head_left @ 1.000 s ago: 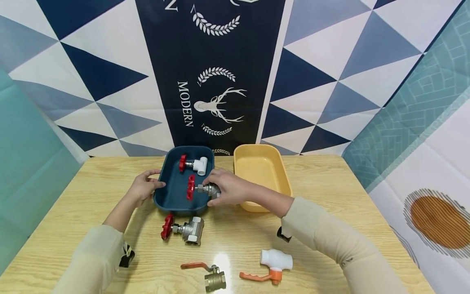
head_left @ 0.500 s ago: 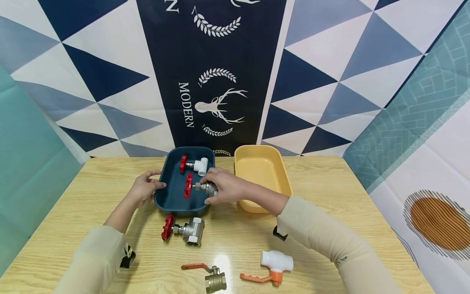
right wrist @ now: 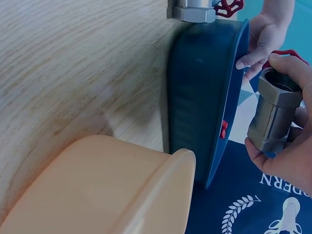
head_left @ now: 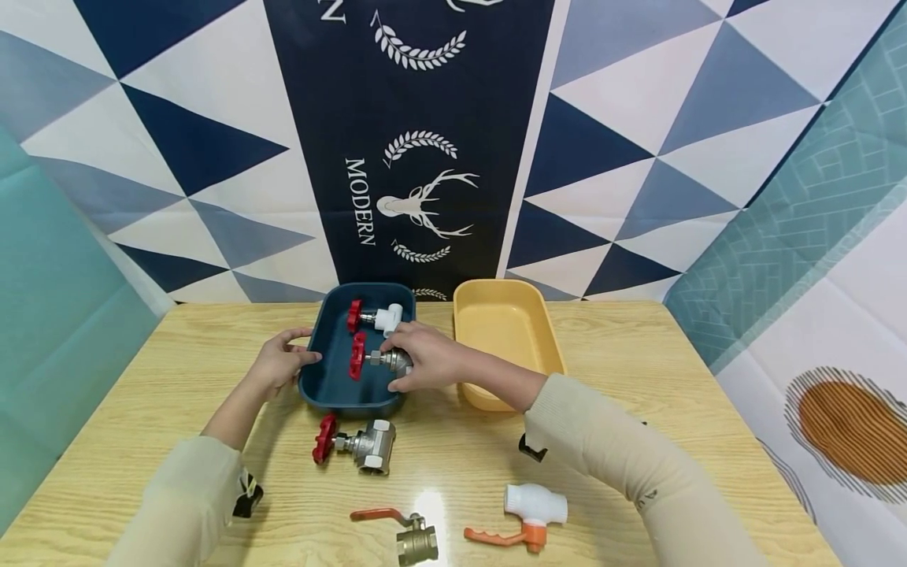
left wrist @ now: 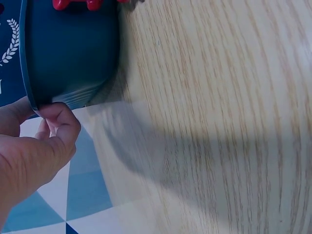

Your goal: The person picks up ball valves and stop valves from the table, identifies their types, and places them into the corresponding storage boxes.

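My right hand point(head_left: 428, 358) grips a metal gate valve point(head_left: 397, 361) with a red handwheel, holding it over the blue bin point(head_left: 336, 386). Its open threaded end and hex body point(right wrist: 274, 114) show between thumb and fingers in the right wrist view, apart from the bin wall. At the bin's left side, my left hand point(head_left: 275, 365) pinches the rim between thumb and fingers, as the left wrist view also shows. A white plastic valve point(head_left: 390, 316) with a red handwheel lies inside the bin at the back, its right end partly behind my right hand.
Just right of the blue bin stands a yellow bin point(head_left: 499, 327), under my right forearm. Another metal gate valve point(head_left: 372, 446) lies in front of the blue bin. Nearer me are a brass ball valve point(head_left: 416, 542) with a red lever and a white ball valve point(head_left: 534, 504) with an orange handle.
My right hand has shifted slightly left, carrying the gate valve further over the blue bin. The left hand keeps its hold on the rim.
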Motion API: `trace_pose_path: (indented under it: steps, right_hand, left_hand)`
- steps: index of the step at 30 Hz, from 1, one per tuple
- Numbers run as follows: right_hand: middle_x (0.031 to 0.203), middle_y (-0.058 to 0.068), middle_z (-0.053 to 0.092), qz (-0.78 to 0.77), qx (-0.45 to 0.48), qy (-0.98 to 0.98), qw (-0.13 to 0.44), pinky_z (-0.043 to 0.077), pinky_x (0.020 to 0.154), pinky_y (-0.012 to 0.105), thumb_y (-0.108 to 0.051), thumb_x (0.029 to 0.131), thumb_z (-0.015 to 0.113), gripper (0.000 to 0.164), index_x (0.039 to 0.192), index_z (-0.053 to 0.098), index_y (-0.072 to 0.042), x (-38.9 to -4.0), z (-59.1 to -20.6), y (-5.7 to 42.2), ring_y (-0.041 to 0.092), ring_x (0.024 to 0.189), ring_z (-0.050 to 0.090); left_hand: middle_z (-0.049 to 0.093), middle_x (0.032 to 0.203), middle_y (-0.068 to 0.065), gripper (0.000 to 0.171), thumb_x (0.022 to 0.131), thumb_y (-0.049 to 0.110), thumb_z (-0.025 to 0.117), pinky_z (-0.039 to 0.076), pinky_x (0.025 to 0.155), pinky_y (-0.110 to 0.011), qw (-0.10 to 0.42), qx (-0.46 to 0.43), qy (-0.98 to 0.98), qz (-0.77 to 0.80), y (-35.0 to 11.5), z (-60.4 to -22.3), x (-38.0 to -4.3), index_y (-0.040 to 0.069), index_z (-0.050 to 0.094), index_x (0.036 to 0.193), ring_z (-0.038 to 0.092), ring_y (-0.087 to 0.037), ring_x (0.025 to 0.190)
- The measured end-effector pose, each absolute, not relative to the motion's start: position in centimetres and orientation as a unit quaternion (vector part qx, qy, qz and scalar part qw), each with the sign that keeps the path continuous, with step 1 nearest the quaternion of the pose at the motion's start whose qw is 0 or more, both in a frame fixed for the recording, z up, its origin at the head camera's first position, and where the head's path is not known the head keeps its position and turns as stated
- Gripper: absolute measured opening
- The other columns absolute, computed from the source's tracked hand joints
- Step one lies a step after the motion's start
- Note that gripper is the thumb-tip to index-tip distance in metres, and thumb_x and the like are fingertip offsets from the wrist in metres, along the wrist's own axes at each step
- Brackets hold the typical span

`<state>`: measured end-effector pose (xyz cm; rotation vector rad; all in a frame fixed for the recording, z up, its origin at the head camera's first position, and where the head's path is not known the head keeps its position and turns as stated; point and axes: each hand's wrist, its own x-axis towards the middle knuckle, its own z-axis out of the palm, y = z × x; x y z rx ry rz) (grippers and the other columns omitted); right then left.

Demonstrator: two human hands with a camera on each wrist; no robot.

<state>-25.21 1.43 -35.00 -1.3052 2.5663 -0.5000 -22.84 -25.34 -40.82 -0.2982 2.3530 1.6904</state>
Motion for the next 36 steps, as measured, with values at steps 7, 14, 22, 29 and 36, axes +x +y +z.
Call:
trace_pose_path:
  steps: [7, 14, 22, 29, 36]
  right_hand:
    - [0.117, 0.006, 0.056, -0.177, -0.444, 0.872, 0.109, 0.042, 0.093, 0.030, -0.033, 0.079, 0.074, 0.051, 0.121, 0.060, -0.008, -25.3, -34.9, 0.9, 0.018, 0.107, 0.047]
    - [0.118, 0.007, 0.057, -0.178, -0.441, 0.873, 0.110, 0.042, 0.096, 0.031, -0.032, 0.079, 0.074, 0.051, 0.121, 0.060, -0.007, -25.5, -34.9, 0.6, 0.019, 0.109, 0.047]
    - [0.118, 0.009, 0.057, -0.181, -0.438, 0.874, 0.107, 0.041, 0.097, 0.033, -0.030, 0.078, 0.075, 0.051, 0.120, 0.060, -0.005, -26.3, -34.8, 0.2, 0.021, 0.108, 0.047]
    - [0.116, 0.008, 0.058, -0.173, -0.450, 0.871, 0.093, 0.042, 0.092, 0.032, -0.032, 0.078, 0.075, 0.051, 0.119, 0.060, -0.005, -27.0, -34.9, -0.3, 0.019, 0.103, 0.048]
    - [0.120, 0.007, 0.056, -0.171, -0.438, 0.875, 0.111, 0.042, 0.094, 0.032, -0.034, 0.079, 0.074, 0.053, 0.122, 0.059, -0.007, -27.4, -34.9, -0.8, 0.018, 0.105, 0.047]
  left_hand:
    - [0.054, 0.091, -0.004, 0.058, 0.092, 0.010, 0.057, 0.047, 0.054, -0.024, 0.115, -0.101, 0.798, 0.584, -25.4, -40.8, -22.7, 0.001, 0.029, 0.142, 0.057, -0.009, 0.068]
    - [0.054, 0.094, -0.007, 0.058, 0.092, 0.010, 0.057, 0.049, 0.057, -0.024, 0.113, -0.100, 0.794, 0.589, -25.5, -40.8, -22.7, 0.001, 0.029, 0.142, 0.058, -0.010, 0.070]
    - [0.054, 0.091, -0.004, 0.059, 0.091, 0.009, 0.058, 0.048, 0.055, -0.023, 0.111, -0.098, 0.790, 0.595, -25.7, -41.1, -22.9, 0.001, 0.029, 0.142, 0.058, -0.008, 0.068]
    - [0.055, 0.086, 0.000, 0.060, 0.090, 0.007, 0.057, 0.053, 0.058, -0.024, 0.113, -0.095, 0.778, 0.610, -25.8, -41.2, -23.0, 0.001, 0.029, 0.142, 0.059, -0.007, 0.067]
    - [0.056, 0.089, -0.002, 0.060, 0.091, 0.008, 0.058, 0.054, 0.061, -0.026, 0.114, -0.095, 0.779, 0.610, -25.8, -41.2, -22.9, 0.001, 0.029, 0.143, 0.060, -0.009, 0.070]
